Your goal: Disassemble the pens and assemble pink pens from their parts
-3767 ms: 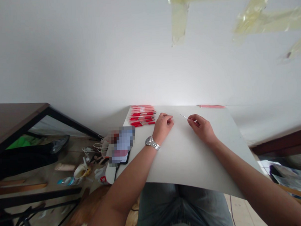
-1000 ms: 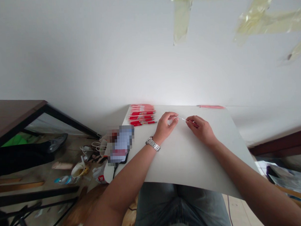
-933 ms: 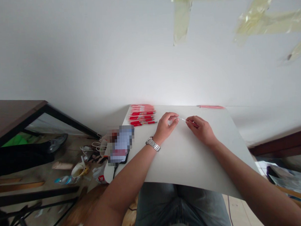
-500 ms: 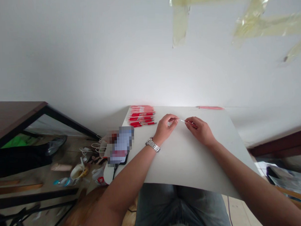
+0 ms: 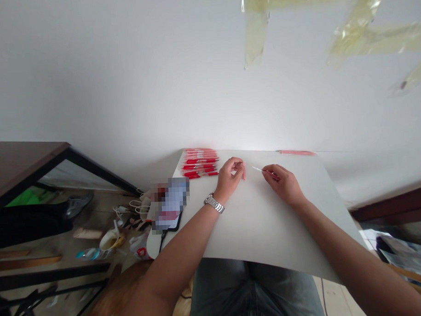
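My right hand [image 5: 282, 181] pinches a thin pen refill [image 5: 257, 168] above the white table [image 5: 261, 220]. Its pale end points left toward my other hand, and a reddish length shows between the fingers. My left hand [image 5: 230, 175], with a metal watch on its wrist, has its fingers curled together a short gap from the refill's end. A small pinkish bit shows at those fingertips, too blurred to name. Left of that hand, several red pens [image 5: 200, 167] lie in a stacked row. Near the back edge at right rests a bundle of thin red refills [image 5: 296, 152].
A phone [image 5: 172, 203] with a cable lies on the table's left edge. The wall [image 5: 159, 86] rises directly behind the table. A dark desk [image 5: 27, 160] stands at left, with a cup [image 5: 109, 240], a bottle and bags on the floor beside it.
My left hand has come away from the refill's pale end, leaving a gap. My right hand still holds the refill. The view has shifted slightly.
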The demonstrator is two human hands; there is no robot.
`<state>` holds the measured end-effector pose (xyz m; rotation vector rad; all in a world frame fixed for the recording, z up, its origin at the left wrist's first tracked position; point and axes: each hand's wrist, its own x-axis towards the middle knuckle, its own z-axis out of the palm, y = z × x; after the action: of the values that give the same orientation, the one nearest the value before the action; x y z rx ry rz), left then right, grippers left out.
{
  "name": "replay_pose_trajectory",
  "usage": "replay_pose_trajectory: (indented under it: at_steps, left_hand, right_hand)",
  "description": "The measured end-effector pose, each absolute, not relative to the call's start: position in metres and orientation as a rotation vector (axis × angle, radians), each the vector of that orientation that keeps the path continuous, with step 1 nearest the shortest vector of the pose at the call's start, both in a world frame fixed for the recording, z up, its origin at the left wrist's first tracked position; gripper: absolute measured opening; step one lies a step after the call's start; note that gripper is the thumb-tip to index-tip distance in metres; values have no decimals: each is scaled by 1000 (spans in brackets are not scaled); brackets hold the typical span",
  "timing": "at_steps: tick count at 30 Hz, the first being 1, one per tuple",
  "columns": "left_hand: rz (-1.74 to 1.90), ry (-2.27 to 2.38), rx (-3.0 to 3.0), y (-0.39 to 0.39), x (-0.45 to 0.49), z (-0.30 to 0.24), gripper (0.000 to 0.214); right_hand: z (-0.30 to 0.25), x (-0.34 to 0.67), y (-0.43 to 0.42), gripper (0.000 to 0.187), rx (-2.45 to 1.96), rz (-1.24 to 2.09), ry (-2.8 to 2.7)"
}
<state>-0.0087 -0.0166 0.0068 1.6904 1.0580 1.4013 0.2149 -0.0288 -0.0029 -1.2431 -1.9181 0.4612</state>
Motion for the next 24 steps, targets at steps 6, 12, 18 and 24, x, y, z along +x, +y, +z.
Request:
replay_pose_trajectory:
  at_steps: [6,12,18,24]
  left_hand:
    - [1496,1222,1706,-10,-16,1,13]
    - [1504,1293,1748,-4,-22,-5,6]
    - [1432,1426,1905,0,-23,-2,7]
    - [1284,1552,2035,-1,-24,-2,10]
  right_hand:
    - [-2,215,-28,21,-1254,474,-1903]
    - [-3,216,-27,19,-1267,449,-1909]
    - [-6,218,-25,20,-1266,454,-1898]
    - [-8,218,-25,22,-1271,455,-1893]
